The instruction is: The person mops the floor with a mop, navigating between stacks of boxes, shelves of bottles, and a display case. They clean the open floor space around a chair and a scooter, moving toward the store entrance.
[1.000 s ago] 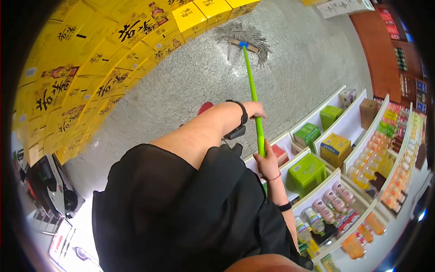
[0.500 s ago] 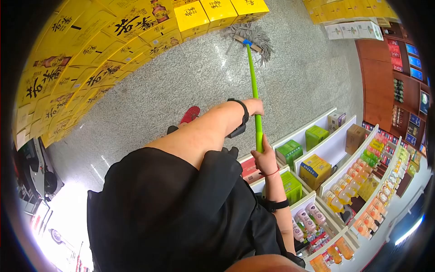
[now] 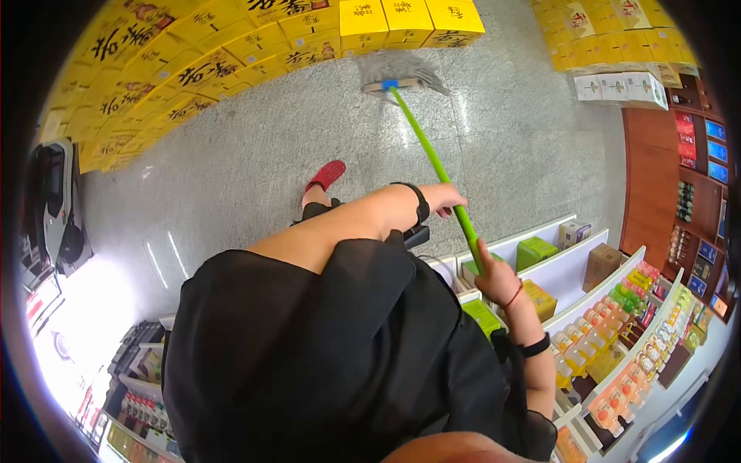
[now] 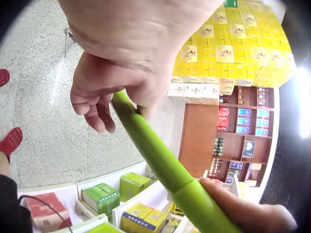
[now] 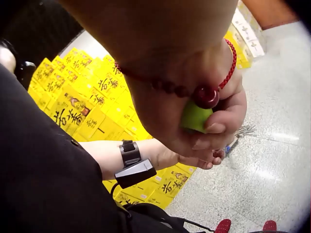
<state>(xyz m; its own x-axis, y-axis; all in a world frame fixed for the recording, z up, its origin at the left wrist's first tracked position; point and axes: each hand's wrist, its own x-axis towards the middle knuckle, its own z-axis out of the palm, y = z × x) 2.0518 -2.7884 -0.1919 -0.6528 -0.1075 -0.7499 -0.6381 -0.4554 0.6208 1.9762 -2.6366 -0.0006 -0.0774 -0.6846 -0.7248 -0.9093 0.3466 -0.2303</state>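
A mop with a bright green handle (image 3: 427,147) reaches away from the body, its grey string head (image 3: 400,69) flat on the floor beside the yellow cartons. My left hand (image 3: 444,198) grips the handle partway down; in the left wrist view its fingers (image 4: 95,109) curl around the green pole. Nearer the body, my right hand (image 3: 498,279), with a red bracelet at the wrist, holds the thicker top section, thumb lying along it. The right wrist view shows the handle's green end (image 5: 196,118) inside the curled right hand.
Stacked yellow cartons (image 3: 255,50) line the far left. White shelf bins (image 3: 552,282) with boxes and bottles stand close on the right, before a brown wooden cabinet (image 3: 656,177). A red shoe (image 3: 330,174) is on the speckled grey floor (image 3: 262,131).
The mop head has swung left along the cartons, and the handle now slants more. Both hands have shifted right and down in the view, still gripping it. More of the red shoe shows.
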